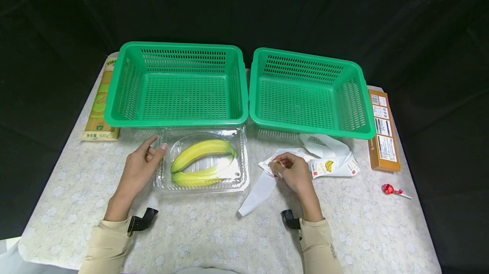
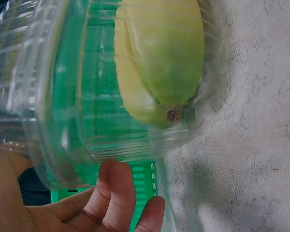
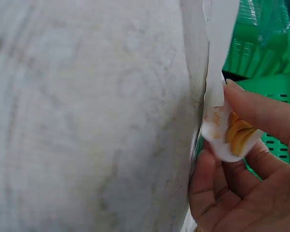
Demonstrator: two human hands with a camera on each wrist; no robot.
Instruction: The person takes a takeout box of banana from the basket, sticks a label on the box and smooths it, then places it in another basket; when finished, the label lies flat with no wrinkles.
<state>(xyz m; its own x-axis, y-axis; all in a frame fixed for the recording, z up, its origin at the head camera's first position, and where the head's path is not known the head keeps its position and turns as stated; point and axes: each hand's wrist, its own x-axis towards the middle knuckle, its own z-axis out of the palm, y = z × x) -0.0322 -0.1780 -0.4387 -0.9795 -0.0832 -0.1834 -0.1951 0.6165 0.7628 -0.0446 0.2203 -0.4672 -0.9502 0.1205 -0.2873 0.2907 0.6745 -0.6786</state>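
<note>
In the head view, a clear plastic clamshell box [image 1: 244, 168] holds yellow-green bananas [image 1: 202, 151]. At its left edge, my left hand [image 1: 139, 168] has the thumb over the lid and fingers along the side. The left wrist view shows fingertips [image 2: 118, 186] touching the box wall below the rim. To the right of the box, my right hand [image 1: 296, 174] pinches a small banana-printed sticker [image 3: 227, 133] at a white paper strip [image 1: 259, 193]. The strip loops behind this hand, where another banana sticker [image 1: 328, 166] shows.
Two green baskets [image 1: 175, 123] [image 1: 311, 129] stand side by side behind the work. A yellow-green 500g package [image 1: 100, 108] lies at the left, an orange-brown box [image 1: 383, 131] at the right. A red-wrapped lollipop [image 1: 388, 189] lies near the right table edge.
</note>
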